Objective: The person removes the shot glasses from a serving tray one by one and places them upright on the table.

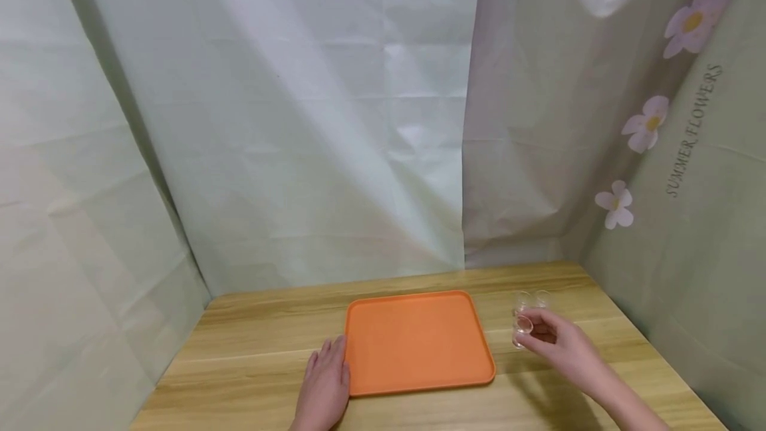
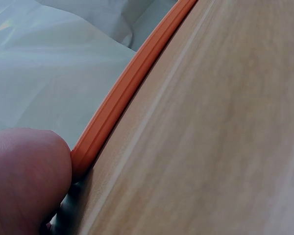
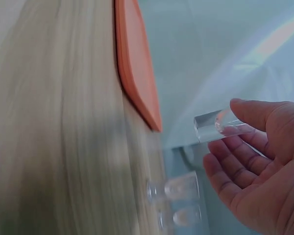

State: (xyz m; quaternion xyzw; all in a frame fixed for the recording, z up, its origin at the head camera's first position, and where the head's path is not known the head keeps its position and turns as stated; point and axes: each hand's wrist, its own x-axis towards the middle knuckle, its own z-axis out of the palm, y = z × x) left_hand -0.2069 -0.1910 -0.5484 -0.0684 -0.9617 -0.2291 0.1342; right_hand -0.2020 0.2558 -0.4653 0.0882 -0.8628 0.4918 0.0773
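Observation:
Between the thumb and fingers of my right hand [image 1: 559,344] is a small clear glass [image 1: 523,327], pinched near its rim. The right wrist view shows this glass [image 3: 209,127] lifted off the table and tilted. Just beyond it, two similar clear glasses [image 1: 542,298] stand side by side on the table, partly behind the held one. An orange rectangular tray [image 1: 419,344] lies flat to the left of the glasses, with nothing on it. My left hand [image 1: 325,386] rests at the tray's left edge, fingers extended forward and thumb against the rim [image 2: 117,98].
The wood-grain table [image 1: 257,351] reaches back to a pale hanging sheet [image 1: 335,151]. More sheeting closes off both sides, and the right one carries printed flowers [image 1: 645,124] and lettering.

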